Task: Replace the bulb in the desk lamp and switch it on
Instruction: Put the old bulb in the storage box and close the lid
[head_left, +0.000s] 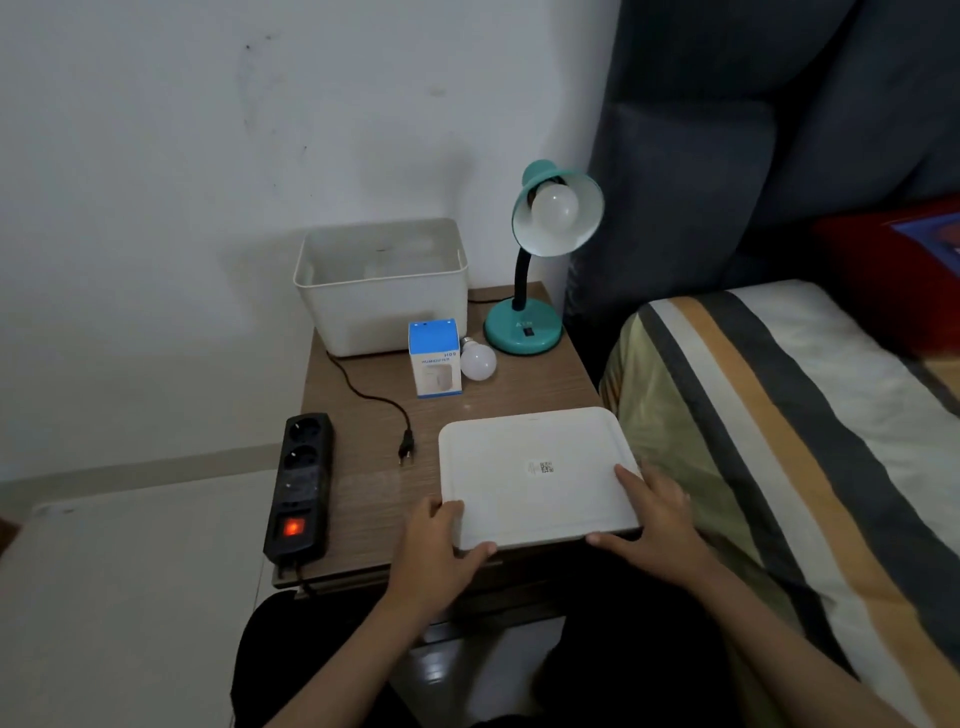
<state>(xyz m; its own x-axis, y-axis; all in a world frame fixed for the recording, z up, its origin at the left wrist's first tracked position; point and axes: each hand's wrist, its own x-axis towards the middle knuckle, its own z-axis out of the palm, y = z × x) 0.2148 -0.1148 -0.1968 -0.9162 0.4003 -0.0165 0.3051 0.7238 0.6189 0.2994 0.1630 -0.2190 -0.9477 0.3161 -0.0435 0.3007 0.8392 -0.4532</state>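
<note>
A teal desk lamp (525, 332) stands at the back right of the wooden bedside table (363, 483), unlit, with a white bulb (555, 206) in its shade. A loose white bulb (478, 360) lies in front of the lamp base, beside a small blue and white box (434, 358). The lamp's black cord ends in an unplugged plug (405, 449) on the table. A black power strip (300, 486) with a glowing red switch lies at the left edge. My left hand (440, 551) and my right hand (655, 519) grip the near corners of a flat white lid (535, 475).
An open white plastic bin (382, 288) sits at the back of the table against the wall. A bed with a striped blanket (789, 415) and a dark padded headboard (753, 130) borders the table's right side. My dark-clothed knees are below the table's front edge.
</note>
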